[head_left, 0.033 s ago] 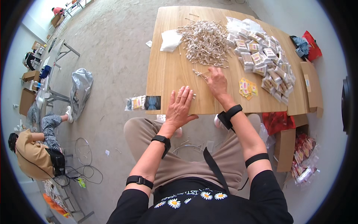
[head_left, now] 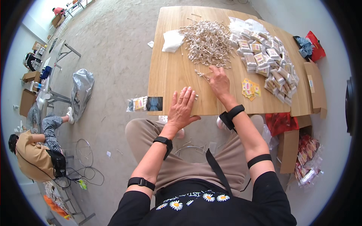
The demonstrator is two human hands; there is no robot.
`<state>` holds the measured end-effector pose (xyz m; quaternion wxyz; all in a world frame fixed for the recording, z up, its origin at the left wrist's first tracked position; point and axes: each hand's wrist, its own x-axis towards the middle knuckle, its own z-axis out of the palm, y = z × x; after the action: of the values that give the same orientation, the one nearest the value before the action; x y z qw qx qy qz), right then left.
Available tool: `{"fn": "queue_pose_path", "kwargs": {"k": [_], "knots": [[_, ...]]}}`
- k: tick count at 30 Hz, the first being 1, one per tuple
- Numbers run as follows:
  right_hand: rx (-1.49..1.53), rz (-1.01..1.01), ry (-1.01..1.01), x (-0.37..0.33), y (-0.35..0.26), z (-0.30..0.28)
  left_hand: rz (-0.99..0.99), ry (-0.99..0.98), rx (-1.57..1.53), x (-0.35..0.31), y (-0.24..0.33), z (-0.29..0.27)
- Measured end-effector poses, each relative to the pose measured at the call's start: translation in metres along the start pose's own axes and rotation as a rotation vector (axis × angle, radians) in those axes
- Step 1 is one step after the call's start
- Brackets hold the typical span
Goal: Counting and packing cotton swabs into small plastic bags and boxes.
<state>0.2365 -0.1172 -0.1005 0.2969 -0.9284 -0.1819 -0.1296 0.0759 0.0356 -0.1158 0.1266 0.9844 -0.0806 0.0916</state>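
Observation:
My left hand (head_left: 182,109) lies flat at the near edge of the wooden table (head_left: 166,79), fingers stretched out. White tips of cotton swabs (head_left: 196,97) peek out beside its fingers; whatever else is under the palm is hidden. Just short of a big loose heap of cotton swabs (head_left: 207,41), my right hand (head_left: 218,81) is curled, with a few cotton swabs (head_left: 201,75) jutting out to the left from its thumb and fingers. Small yellow printed cards (head_left: 250,89) lie to the right of that hand.
Many filled clear packets of swabs (head_left: 264,56) are piled at the table's right. White sheets (head_left: 173,40) lie at the far left. A swab packet (head_left: 137,104) overhangs the left edge by a dark card (head_left: 154,103). Cardboard boxes (head_left: 288,150) stand at right; another person (head_left: 36,154) sits at left.
My right hand has shifted very slightly, its fingertips a little nearer the heap. My left hand has stayed in place.

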Motion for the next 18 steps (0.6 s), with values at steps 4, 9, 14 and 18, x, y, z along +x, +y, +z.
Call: {"fn": "queue_pose_path", "kwargs": {"k": [4, 9, 14, 18], "knots": [[-0.152, 0.046, -0.163, 0.014, 0.008, 0.01, -0.003, -0.015, -0.011, 0.002, 0.002, 0.0], [-0.063, 0.069, 0.008, 0.017, 0.002, 0.001, -0.005, -0.009, -0.009, 0.001, 0.0, -0.001], [-0.086, 0.058, -0.095, -0.011, -0.009, 0.015, -0.011, -0.019, 0.004, 0.001, 0.0, -0.002], [-0.111, 0.066, -0.123, -0.022, -0.017, 0.019, -0.002, 0.0, -0.007, 0.001, 0.001, 0.0]]}}
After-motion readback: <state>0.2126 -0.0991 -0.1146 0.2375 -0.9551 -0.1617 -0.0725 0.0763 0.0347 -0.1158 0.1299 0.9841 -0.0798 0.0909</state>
